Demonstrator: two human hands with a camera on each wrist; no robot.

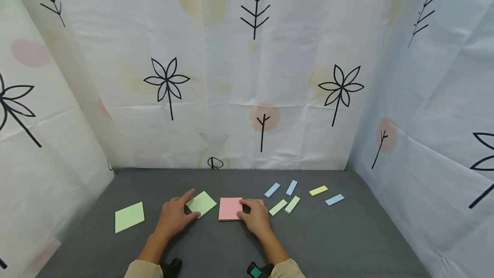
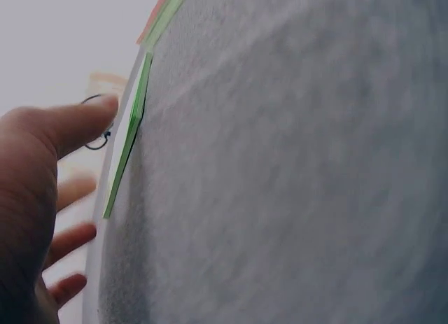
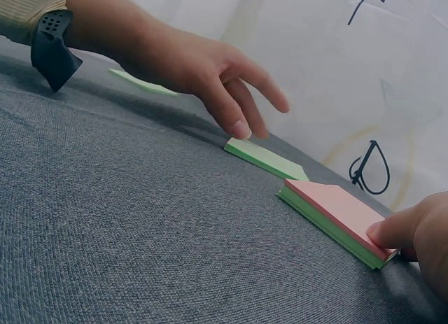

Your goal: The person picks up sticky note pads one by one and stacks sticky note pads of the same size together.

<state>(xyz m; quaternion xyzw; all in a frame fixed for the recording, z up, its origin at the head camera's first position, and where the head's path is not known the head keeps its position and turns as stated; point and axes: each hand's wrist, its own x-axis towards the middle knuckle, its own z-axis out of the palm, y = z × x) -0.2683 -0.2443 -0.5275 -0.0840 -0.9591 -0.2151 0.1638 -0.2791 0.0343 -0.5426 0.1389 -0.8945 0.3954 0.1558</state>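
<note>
A pink sticky-note pad lies on top of a green pad, edges nearly lined up, on the grey table. My right hand grips this stack at its right side, with the thumb on the near right corner in the right wrist view. Just left of the stack, another green sticky-note pad lies turned at an angle. Over its left side hovers my left hand, thumb and fingers spread apart; the left wrist view shows a gap between thumb and pad.
Farther left on the grey table lies another green pad. Right of the stack are several small strips: blue, green and a yellow strip. Patterned white curtains enclose the table's back and sides.
</note>
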